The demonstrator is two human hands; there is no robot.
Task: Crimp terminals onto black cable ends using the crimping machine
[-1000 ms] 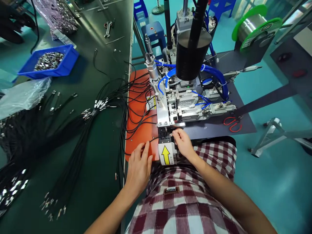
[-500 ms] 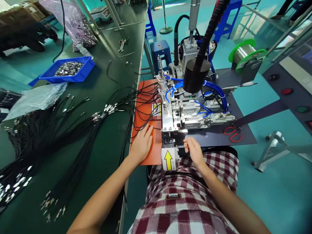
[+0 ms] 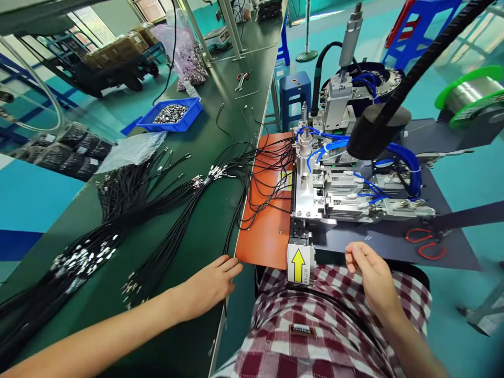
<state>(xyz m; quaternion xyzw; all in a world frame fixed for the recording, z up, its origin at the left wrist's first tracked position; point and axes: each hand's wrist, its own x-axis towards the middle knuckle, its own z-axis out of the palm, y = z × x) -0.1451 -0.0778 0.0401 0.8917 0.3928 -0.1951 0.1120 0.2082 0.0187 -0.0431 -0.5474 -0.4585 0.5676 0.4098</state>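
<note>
My left hand [image 3: 216, 281] is at the front edge of the green table, over the black cables [image 3: 227, 239] that run along that edge. Its fingers are stretched out to the right, and their undersides are hidden. To the right of the machine's front end, above my lap, is my right hand [image 3: 372, 273]. Its fingers are curled in with the thumb against them; whatever may be between them is too small to make out. Between my hands stands a metal machine [image 3: 305, 194] with a yellow arrow label [image 3: 298, 264]. Cable ends lie across its orange plate [image 3: 265, 244].
Bundled black cables with metal ends [image 3: 88, 257] spread over the green table [image 3: 185, 291]. A blue tray [image 3: 192, 113] of small metal parts stands farther back. Red-handled scissors [image 3: 427, 244] lie right of the machine, below a green wire spool [image 3: 472, 97]. A black hose [image 3: 417, 63] hangs overhead.
My left hand has left the orange plate and moved left and back to the table edge. My right hand stays curled beside the machine, a little farther from it. The view has turned left.
</note>
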